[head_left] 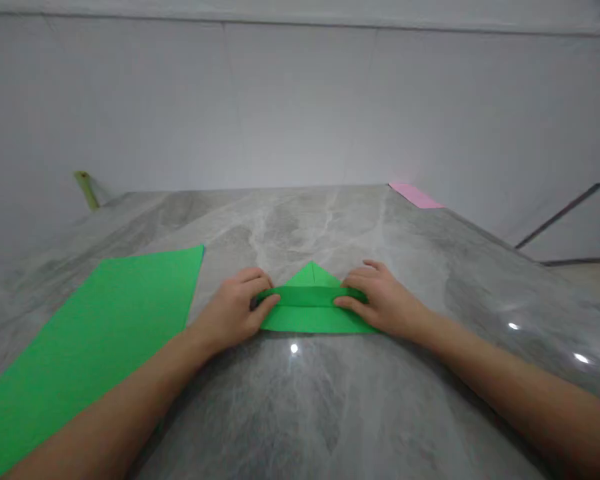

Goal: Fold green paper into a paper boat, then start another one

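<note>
A folded green sheet [325, 321] was pinned by both hands on a grey marbled tabletop [325, 407], squarely in front of the wearer, its pointed peak [313, 275] turned away toward the wall [300, 107]. The left end of its long band [307, 296] was pinched narrowly between the thumb and curled fingers of the left hand [243, 300], and the right end was gripped in like fashion by the right hand [380, 298]; how firmly the paper was pressed from behind could not be told. A larger green sheet [105, 327] lay to the left, and a pink sheet [416, 196] was seen at the far right corner. For a crisp fold, it was judged, the band was best held level with the straight near edge, the peak's centre line used as a guide, both ends moved evenly, and the crease pressed from the middle outward, with no tugging that might skew it
</note>
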`<move>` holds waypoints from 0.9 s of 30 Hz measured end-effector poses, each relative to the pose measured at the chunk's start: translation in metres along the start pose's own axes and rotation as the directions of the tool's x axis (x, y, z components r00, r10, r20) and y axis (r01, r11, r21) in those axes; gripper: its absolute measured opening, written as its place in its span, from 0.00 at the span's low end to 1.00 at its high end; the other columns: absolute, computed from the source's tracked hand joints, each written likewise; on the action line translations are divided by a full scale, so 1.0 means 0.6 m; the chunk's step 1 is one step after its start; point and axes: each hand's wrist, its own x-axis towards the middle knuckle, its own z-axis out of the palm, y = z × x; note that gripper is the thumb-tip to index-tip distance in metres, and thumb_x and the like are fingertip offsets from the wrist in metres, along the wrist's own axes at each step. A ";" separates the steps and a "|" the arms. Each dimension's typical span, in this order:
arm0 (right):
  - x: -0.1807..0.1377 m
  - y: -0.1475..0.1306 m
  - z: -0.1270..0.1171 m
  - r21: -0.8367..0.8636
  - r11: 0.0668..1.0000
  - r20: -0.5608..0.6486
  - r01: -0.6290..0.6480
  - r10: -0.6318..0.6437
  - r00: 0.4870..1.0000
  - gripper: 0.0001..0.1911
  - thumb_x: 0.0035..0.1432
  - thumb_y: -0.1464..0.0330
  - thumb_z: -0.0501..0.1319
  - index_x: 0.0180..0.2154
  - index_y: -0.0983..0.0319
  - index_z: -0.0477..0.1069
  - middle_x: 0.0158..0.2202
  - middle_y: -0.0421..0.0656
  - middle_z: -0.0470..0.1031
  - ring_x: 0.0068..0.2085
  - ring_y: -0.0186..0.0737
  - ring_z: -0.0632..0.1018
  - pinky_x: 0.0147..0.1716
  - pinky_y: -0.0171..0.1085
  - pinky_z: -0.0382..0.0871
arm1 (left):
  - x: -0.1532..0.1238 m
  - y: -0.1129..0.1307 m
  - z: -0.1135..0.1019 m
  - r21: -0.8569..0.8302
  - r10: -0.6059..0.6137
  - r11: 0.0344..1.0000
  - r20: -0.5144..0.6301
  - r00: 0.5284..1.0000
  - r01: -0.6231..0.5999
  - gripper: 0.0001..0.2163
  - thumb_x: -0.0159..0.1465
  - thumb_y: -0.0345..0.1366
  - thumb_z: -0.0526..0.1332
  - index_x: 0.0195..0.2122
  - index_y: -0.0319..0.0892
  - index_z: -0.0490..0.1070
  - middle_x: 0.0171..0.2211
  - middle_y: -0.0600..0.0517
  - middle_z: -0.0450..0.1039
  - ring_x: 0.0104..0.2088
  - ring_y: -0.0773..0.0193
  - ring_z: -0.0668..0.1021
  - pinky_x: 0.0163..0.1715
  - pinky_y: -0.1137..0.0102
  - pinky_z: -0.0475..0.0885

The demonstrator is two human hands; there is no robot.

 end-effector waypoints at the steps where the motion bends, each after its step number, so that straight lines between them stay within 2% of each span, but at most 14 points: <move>1: 0.002 0.003 0.000 0.057 0.998 -0.002 -0.038 0.039 0.999 0.11 0.63 0.63 0.62 0.32 0.63 0.75 0.31 0.45 0.78 0.36 0.45 0.78 0.45 0.46 0.66 | 0.001 -0.003 0.000 0.009 -0.065 0.998 0.017 0.998 0.065 0.12 0.66 0.40 0.56 0.28 0.40 0.70 0.27 0.53 0.70 0.30 0.64 0.72 0.33 0.70 0.64; 4: 0.005 0.009 -0.001 0.171 0.978 0.008 -0.120 0.121 0.993 0.10 0.64 0.65 0.59 0.32 0.62 0.75 0.30 0.44 0.79 0.34 0.42 0.78 0.37 0.39 0.67 | 0.001 -0.008 -0.001 0.000 -0.183 0.983 0.071 0.981 0.184 0.14 0.66 0.43 0.57 0.25 0.41 0.68 0.20 0.57 0.63 0.23 0.66 0.68 0.26 0.71 0.59; 7: 0.005 0.012 0.001 0.203 0.967 0.027 -0.154 0.152 0.988 0.09 0.63 0.66 0.60 0.31 0.61 0.76 0.30 0.42 0.80 0.33 0.41 0.79 0.35 0.38 0.67 | 0.001 -0.007 0.002 -0.073 -0.177 0.980 0.133 0.975 0.188 0.12 0.66 0.41 0.57 0.28 0.41 0.70 0.20 0.57 0.65 0.23 0.67 0.68 0.26 0.72 0.60; 11: 0.003 0.008 0.003 0.110 0.983 0.039 -0.146 0.142 0.989 0.09 0.63 0.67 0.61 0.32 0.61 0.76 0.30 0.43 0.80 0.33 0.42 0.79 0.37 0.39 0.67 | 0.001 -0.002 0.008 -0.056 -0.185 0.979 0.155 0.971 0.195 0.07 0.65 0.37 0.58 0.37 0.42 0.73 0.20 0.58 0.67 0.22 0.67 0.70 0.26 0.72 0.61; 14: 0.001 0.003 0.004 0.009 0.988 0.034 -0.151 0.151 0.988 0.08 0.63 0.68 0.61 0.32 0.62 0.76 0.30 0.45 0.79 0.34 0.44 0.78 0.37 0.40 0.67 | 0.001 0.000 0.013 -0.001 -0.213 0.976 0.142 0.967 0.216 0.08 0.65 0.36 0.57 0.40 0.42 0.74 0.20 0.58 0.66 0.22 0.66 0.70 0.27 0.70 0.61; 17: -0.001 0.002 0.005 0.010 0.987 0.025 -0.161 0.161 0.987 0.07 0.63 0.69 0.61 0.33 0.63 0.76 0.31 0.45 0.79 0.34 0.44 0.78 0.37 0.39 0.67 | -0.001 0.003 0.015 -0.025 -0.211 0.976 0.103 0.972 0.214 0.13 0.65 0.41 0.60 0.47 0.41 0.73 0.26 0.54 0.72 0.28 0.62 0.74 0.31 0.68 0.66; 21: 0.003 0.011 0.007 0.174 0.978 0.014 -0.115 0.114 0.993 0.05 0.62 0.71 0.62 0.32 0.62 0.75 0.31 0.43 0.79 0.34 0.40 0.78 0.36 0.37 0.68 | -0.008 0.012 0.017 -0.079 -0.107 0.990 0.114 0.988 0.116 0.19 0.62 0.41 0.63 0.54 0.43 0.70 0.40 0.49 0.76 0.41 0.57 0.77 0.42 0.63 0.68; 23: 0.006 0.016 0.008 0.222 0.973 0.001 -0.066 0.067 0.998 0.06 0.61 0.72 0.63 0.31 0.61 0.75 0.30 0.41 0.78 0.33 0.39 0.78 0.35 0.36 0.68 | -0.009 0.019 0.018 -0.071 -0.107 0.990 0.186 0.977 0.122 0.14 0.63 0.41 0.62 0.49 0.45 0.73 0.39 0.50 0.78 0.40 0.57 0.77 0.44 0.61 0.67; 25: 0.008 0.018 0.010 0.224 0.974 -0.019 -0.016 0.021 1.000 0.06 0.61 0.73 0.63 0.30 0.62 0.74 0.29 0.41 0.77 0.33 0.38 0.77 0.35 0.36 0.68 | -0.008 0.026 0.017 -0.037 -0.117 0.991 0.264 0.957 0.132 0.09 0.64 0.41 0.60 0.38 0.43 0.75 0.33 0.52 0.77 0.36 0.59 0.77 0.42 0.62 0.66; 27: 0.009 0.016 0.012 0.200 0.980 -0.038 0.016 -0.009 0.999 0.06 0.61 0.73 0.63 0.31 0.62 0.74 0.30 0.42 0.76 0.33 0.38 0.76 0.35 0.36 0.67 | -0.005 0.032 0.016 0.006 -0.121 0.992 0.311 0.943 0.125 0.11 0.65 0.42 0.59 0.30 0.42 0.73 0.28 0.53 0.75 0.32 0.60 0.75 0.39 0.64 0.64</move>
